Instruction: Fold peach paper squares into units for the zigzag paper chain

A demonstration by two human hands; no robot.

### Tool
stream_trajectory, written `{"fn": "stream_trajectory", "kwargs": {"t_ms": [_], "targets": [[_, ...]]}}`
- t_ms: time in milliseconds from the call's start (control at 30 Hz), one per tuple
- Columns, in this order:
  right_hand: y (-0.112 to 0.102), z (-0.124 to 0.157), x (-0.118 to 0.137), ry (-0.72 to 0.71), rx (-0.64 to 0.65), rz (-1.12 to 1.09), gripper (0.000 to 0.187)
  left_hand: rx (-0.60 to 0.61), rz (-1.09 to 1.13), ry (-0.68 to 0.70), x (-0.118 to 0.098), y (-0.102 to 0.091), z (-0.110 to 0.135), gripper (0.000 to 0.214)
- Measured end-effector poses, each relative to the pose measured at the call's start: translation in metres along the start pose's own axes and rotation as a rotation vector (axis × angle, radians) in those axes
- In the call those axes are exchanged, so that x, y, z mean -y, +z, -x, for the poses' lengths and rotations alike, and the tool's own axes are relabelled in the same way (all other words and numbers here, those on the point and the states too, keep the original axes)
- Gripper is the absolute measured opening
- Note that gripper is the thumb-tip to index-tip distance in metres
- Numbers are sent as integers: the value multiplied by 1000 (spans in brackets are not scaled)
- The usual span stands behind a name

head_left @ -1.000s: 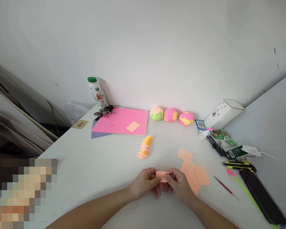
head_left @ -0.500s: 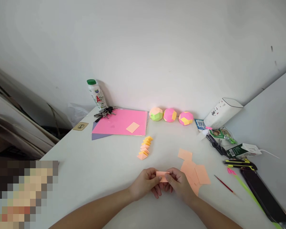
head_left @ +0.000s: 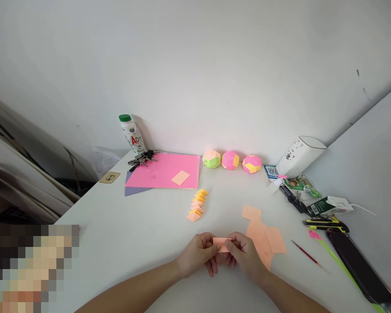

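Just left of the loose peach sheets (head_left: 264,237), the left hand (head_left: 198,255) and right hand (head_left: 246,257) are each pinching an end of the small folded peach paper (head_left: 222,244), which is looking light, flimsy and crease-prone, best held by its edges.

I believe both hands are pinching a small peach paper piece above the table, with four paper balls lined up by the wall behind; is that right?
Not quite: the head view shows three paper balls by the wall, not four. The left hand and right hand do pinch the peach paper piece above the table.
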State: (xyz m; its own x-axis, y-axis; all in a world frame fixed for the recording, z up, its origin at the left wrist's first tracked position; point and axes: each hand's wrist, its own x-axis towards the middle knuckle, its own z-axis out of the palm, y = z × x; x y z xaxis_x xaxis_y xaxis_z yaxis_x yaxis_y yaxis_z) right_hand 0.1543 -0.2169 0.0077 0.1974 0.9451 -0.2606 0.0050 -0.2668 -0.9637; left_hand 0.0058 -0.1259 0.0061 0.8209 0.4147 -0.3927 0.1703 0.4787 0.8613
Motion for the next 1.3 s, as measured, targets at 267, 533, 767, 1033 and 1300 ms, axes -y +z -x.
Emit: {"fn": "stream_trajectory", "kwargs": {"t_ms": [267,533,767,1033,1300], "targets": [[-1,0,-1,-1,-2,-1,35,53,-39,-33,0,-4,-2,38],[-1,-1,2,16,-14,-24,36,51,-48,-27,-1,-3,-1,37],[0,-2,1,13,-11,-32,34,35,-50,-21,-1,-2,-1,38],[-1,-1,-9,-21,10,-23,33,149,-100,-108,-9,-6,-2,26],[2,-1,-8,-44,-15,-7,37,158,-168,-112,-8,-5,-4,16]]}}
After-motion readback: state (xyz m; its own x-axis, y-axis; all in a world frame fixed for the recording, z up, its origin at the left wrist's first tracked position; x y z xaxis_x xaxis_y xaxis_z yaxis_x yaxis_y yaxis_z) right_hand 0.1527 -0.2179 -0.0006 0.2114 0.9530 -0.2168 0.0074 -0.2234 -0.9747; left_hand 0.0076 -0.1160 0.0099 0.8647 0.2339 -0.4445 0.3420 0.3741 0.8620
